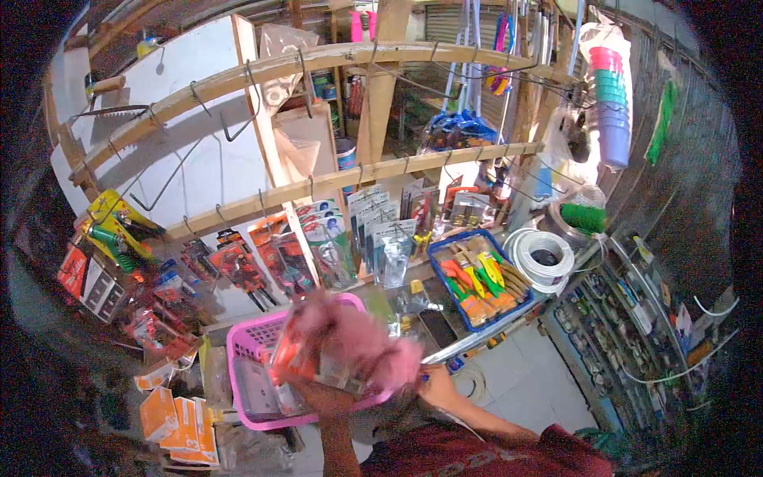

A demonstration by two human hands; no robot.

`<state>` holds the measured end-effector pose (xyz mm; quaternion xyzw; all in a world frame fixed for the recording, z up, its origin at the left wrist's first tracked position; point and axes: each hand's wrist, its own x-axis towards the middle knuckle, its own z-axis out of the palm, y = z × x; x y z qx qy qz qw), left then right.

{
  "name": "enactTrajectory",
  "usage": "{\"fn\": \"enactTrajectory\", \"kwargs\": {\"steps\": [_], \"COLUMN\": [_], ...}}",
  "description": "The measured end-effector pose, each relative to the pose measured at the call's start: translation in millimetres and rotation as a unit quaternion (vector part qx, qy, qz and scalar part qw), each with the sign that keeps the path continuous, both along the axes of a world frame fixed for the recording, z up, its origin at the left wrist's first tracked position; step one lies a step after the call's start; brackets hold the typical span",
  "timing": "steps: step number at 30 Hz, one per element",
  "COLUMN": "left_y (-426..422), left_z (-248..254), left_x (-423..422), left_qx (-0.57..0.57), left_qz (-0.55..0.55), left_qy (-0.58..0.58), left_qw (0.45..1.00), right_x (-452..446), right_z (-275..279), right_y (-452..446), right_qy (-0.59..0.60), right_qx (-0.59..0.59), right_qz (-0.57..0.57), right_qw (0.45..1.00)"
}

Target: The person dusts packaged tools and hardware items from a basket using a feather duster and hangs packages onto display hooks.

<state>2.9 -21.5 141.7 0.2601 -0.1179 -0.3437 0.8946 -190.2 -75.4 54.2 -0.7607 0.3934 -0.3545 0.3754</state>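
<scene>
My left hand (324, 397) is closed around the lower edge of a packaged item with red and clear wrapping (300, 342), above a pink plastic basket (240, 389). A pink cloth (350, 330), smeared by motion, covers much of that package. At the cloth's right end, my right hand (434, 383) has its fingers curled and seems to grip it, though the fingertips are partly hidden. Flat grey packages (258, 385) lie inside the basket.
Packaged tools (389, 246) hang from hooks on wooden rails (334, 179) ahead. A blue tray (469, 318) holds paintbrushes, beside a phone (437, 327) and a white cable coil (520, 258). Orange boxes (183, 421) sit lower left; a shelf rack (628, 342) stands right.
</scene>
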Motion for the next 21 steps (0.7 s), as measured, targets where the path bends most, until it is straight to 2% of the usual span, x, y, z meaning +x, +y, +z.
{"fn": "enactTrajectory", "kwargs": {"steps": [3, 6, 7, 10, 11, 12, 14, 16, 18, 19, 21], "left_y": [-15.4, -32.6, -41.6, -71.2, -78.6, -84.7, -80.9, -75.8, -82.8, -82.9, -83.6], "left_z": [-11.2, -25.8, -33.5, -75.1, -84.7, -85.3, -50.5, -14.3, -13.3, -13.9, -13.5], "left_x": [-15.1, -35.2, -41.8, -60.7, -66.7, -71.4, -78.1, -82.5, -81.9, -80.2, -73.3], "left_qx": [0.003, 0.007, 0.003, -0.027, -0.034, -0.034, 0.002, 0.017, -0.003, 0.005, 0.023], "left_qz": [-0.109, -0.214, -0.24, -0.263, -0.269, -0.283, -0.353, -0.41, -0.389, -0.364, -0.322], "left_qy": [0.011, 0.017, 0.023, 0.041, 0.044, 0.043, 0.029, 0.03, 0.023, 0.016, -0.009], "left_qw": [0.994, 0.977, 0.97, 0.964, 0.962, 0.957, 0.935, 0.911, 0.921, 0.931, 0.946], "right_x": [-33.9, -50.7, -55.6, -80.4, -77.7, -79.8, -88.1, -79.9, -78.9, -71.5, -80.0], "right_z": [-18.2, -12.8, -5.4, -46.0, -27.0, -30.6, -42.7, -58.2, -52.3, -22.5, -50.9], "right_y": [19.5, 37.2, 39.3, 44.9, 54.9, 58.6, 57.5, 46.8, 54.8, 56.4, 51.5], "right_qy": [0.183, 0.09, 0.082, 0.09, 0.095, 0.085, 0.064, 0.018, -0.001, -0.003, 0.051], "right_qx": [0.005, 0.068, 0.042, -0.045, -0.029, -0.01, 0.022, -0.054, -0.046, -0.003, 0.021], "right_qz": [-0.004, -0.127, -0.178, -0.214, -0.21, -0.209, -0.212, -0.292, -0.285, -0.247, -0.248], "right_qw": [0.983, 0.986, 0.98, 0.972, 0.973, 0.974, 0.975, 0.955, 0.957, 0.969, 0.967]}}
